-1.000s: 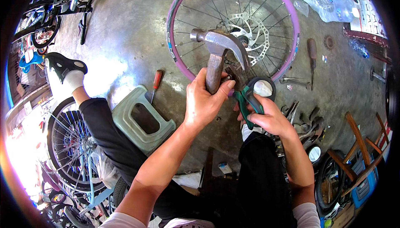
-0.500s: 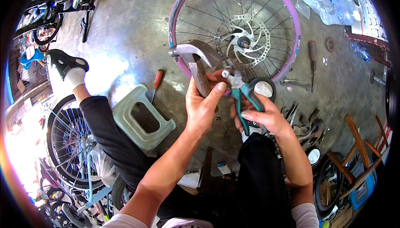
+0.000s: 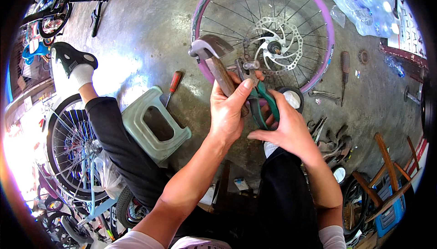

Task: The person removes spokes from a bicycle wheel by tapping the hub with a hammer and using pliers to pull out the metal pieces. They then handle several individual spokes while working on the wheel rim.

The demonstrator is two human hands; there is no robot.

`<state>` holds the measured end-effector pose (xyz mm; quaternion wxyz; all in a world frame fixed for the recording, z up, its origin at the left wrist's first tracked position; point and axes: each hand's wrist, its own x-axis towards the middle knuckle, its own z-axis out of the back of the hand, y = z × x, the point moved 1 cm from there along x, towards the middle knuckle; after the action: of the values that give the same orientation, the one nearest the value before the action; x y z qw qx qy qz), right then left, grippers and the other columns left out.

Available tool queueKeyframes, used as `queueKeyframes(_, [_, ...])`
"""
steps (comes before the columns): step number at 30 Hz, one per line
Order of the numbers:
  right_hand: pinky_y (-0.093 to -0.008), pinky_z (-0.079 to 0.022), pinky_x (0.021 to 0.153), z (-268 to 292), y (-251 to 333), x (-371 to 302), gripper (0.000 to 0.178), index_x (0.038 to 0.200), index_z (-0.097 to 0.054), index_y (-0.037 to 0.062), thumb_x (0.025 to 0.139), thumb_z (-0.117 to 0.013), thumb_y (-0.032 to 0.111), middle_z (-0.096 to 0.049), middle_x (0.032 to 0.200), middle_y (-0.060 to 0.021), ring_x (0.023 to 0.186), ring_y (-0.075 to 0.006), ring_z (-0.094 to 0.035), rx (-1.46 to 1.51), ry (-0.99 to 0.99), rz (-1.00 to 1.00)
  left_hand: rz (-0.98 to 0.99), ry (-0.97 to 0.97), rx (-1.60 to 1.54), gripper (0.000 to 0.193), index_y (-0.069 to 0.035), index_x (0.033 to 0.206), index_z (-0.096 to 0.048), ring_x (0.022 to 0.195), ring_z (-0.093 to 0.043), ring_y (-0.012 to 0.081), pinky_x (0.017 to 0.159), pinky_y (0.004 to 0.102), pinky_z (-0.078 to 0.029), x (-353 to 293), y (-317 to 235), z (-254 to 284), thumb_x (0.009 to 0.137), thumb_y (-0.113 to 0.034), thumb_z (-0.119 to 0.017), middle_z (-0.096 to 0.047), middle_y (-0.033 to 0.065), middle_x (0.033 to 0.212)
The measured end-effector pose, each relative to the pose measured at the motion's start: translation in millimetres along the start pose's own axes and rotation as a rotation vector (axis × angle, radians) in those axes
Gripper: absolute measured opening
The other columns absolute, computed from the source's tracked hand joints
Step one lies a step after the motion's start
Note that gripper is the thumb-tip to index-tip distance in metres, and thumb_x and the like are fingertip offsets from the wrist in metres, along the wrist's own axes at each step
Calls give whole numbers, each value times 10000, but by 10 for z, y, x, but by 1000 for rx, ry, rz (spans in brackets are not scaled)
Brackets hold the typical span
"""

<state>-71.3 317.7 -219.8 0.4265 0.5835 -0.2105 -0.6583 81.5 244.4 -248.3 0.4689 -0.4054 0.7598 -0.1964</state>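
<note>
My left hand [image 3: 227,114] is wrapped round the wooden handle of a claw hammer [image 3: 221,74], whose steel head points away from me over the wheel's rim. Its fingertips are also at a small T-shaped metal part [image 3: 250,65], which touches the jaws of the green-handled pliers [image 3: 273,104]. Round the pliers' handles curls my right hand [image 3: 291,130], thumb stretched out to the left; its other fingers are partly hidden. Just beyond both hands, a purple-rimmed bicycle wheel [image 3: 331,35] lies flat on the floor with its brake disc [image 3: 298,44] facing up.
A pale green plastic stool [image 3: 175,143] stands at the left, beside a red-handled screwdriver [image 3: 175,81]. Right of the wheel lie another screwdriver [image 3: 345,67], a toothed ring [image 3: 363,56] and several tools. Bottled water [image 3: 359,3] is at the far right; bicycles [image 3: 68,149] crowd the left.
The hammer and left hand have shifted slightly right. The metal part has turned from end-on to sideways at the pliers' jaws. My right thumb has lifted off the pliers' handle and stretched out.
</note>
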Motion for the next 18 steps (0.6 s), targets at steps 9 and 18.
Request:
queueKeyframes(9, [-489,-566,855,113,-179,23,698,1368,-514,40,708,-736,7,-656,1080,-224,968,-427,-693,-349,-495,154,-95,-199,142,261,-53,1206,-569,1077,-706,239,883,371,-585,-306,-76,-181,1003,-110,-723,-724,172,1226])
queueKeyframes(18, [-513,-562,808,1534,469,503,591,1292,-581,87,733,-758,17,-688,1054,-195,959,-423,-699,-845,-372,214,-16,-464,382,191,-73,1026,-563,825,-661,124,645,304,-544,-534,-109,888,986,-127,-742,-665,32,956])
